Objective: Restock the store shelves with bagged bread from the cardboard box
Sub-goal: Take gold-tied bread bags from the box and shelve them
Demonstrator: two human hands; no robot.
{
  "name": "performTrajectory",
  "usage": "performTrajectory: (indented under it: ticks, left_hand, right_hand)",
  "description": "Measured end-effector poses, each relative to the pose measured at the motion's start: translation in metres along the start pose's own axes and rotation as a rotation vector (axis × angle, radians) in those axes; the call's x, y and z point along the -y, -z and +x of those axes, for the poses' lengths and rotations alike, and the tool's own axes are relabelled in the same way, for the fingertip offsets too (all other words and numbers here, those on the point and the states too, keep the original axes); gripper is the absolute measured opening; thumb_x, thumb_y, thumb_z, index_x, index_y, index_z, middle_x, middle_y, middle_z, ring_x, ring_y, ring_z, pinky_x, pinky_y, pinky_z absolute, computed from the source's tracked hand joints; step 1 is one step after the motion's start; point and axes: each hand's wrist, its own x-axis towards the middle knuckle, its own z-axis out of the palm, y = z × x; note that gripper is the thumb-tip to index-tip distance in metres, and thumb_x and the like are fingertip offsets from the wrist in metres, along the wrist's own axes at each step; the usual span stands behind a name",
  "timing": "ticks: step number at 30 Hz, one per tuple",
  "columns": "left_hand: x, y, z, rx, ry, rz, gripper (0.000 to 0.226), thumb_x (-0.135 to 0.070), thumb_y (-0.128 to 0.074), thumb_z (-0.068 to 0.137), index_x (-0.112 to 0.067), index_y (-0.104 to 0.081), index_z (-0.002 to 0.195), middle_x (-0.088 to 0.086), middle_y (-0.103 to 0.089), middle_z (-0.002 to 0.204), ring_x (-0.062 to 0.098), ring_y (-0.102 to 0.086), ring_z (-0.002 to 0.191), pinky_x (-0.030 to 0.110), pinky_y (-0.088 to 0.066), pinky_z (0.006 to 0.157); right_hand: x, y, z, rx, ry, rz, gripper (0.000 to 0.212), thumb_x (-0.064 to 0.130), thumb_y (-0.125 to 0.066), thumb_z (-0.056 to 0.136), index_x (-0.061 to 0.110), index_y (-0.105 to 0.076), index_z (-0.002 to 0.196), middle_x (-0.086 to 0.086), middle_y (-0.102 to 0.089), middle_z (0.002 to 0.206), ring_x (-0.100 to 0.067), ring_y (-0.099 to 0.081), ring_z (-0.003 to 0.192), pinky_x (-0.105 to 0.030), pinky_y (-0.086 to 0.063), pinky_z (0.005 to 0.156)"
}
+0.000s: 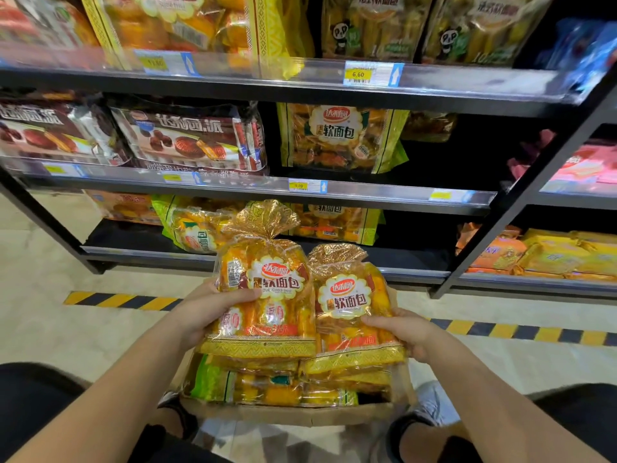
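A person crouched before dark store shelves (pixel 334 192), arms reaching forward over a cardboard box (pixel 287 414) on the pale floor between the knees. The box held more bagged bread (pixel 267 385), yellow and green packets lying flat in layers.

On the left, the left hand (pixel 203 312) gripped an upright bag of bread (pixel 267 295) by its left edge, thumb pressed across the front, fingers curled behind. Just right of it and touching, a second bag (pixel 350 312) stood slightly lower, its right side held by the right hand (pixel 404 332), thumb on the front, fingers wrapped behind. Both bags hovered above the box, near the bottom shelf.

Farther off, the middle shelf carried brown pie packs (pixel 187 138) at left and one matching bread bag (pixel 340 138) toward the right, with dark space beside it.
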Motion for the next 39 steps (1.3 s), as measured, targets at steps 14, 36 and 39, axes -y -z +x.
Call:
performTrajectory:
  ticks: [14,36,39]
  left_hand:
    - [-0.074,-0.030,-0.025,0.095,-0.245,-0.020,0.053,-0.019,-0.082,0.080,-0.017,-0.062,0.129,0.012,-0.080,0.108,0.031,-0.078,0.097,0.042,-0.064,0.081]
    - [-0.159,-0.097,0.040,0.228,-0.425,-0.047,0.065,-0.020,-0.088,0.063,-0.029,-0.062,0.122,0.008,-0.080,0.107,0.031,-0.079,0.092,0.044,-0.065,0.072]
    - [-0.161,-0.102,0.047,0.275,-0.431,-0.071,0.082,-0.026,-0.102,0.049,-0.026,-0.065,0.122,0.011,-0.080,0.109,0.032,-0.079,0.093,0.040,-0.065,0.065]
  right_hand:
    - [0.061,0.065,-0.090,-0.182,0.466,0.205,0.073,0.035,-0.090,0.066,0.024,-0.058,0.131,-0.002,-0.078,0.111,-0.025,-0.076,0.099,-0.048,-0.059,0.090]
    - [0.112,0.155,-0.083,-0.299,0.764,0.251,0.066,0.030,-0.079,0.076,0.033,-0.054,0.136,0.005,-0.073,0.124,-0.020,-0.070,0.114,-0.043,-0.060,0.090]
    - [0.124,0.162,-0.076,-0.334,0.827,0.227,0.069,0.030,-0.082,0.073,0.031,-0.055,0.137,0.002,-0.073,0.125,-0.022,-0.069,0.116,-0.044,-0.058,0.092]
